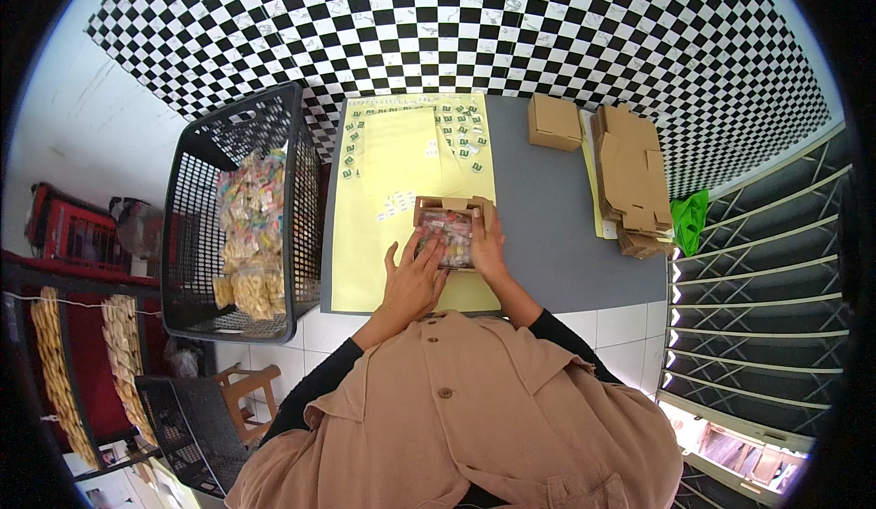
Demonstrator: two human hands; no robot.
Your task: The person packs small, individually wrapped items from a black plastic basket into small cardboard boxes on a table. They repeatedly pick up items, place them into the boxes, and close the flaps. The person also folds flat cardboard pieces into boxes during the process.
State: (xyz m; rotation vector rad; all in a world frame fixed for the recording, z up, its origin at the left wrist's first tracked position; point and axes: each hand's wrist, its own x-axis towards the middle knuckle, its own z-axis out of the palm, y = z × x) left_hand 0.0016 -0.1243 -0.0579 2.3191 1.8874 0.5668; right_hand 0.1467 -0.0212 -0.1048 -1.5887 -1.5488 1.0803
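Observation:
An opened cardboard box [448, 203] stands on yellow paper [410, 297] near the table's front edge. Clear plastic packets with colourful contents [455, 235] fill it. My left hand [414, 276] lies flat over the packets from the front left, its fingertips pressing on them and its thumb spread away. At the right side, my right hand [487, 249] grips the box wall, with the thumb on the inner side and the fingers outside. Parts of the packets and the box's front left corner are hidden under my hands.
A black plastic crate [294, 201] with bagged snacks [253, 214] stands left. Yellow sheets [400, 146] and green-printed stickers [463, 142] lie behind the box. On the grey table [547, 235] are a closed carton [554, 122] and flattened cardboard boxes [629, 173]. A folding metal gate [759, 290] stands right.

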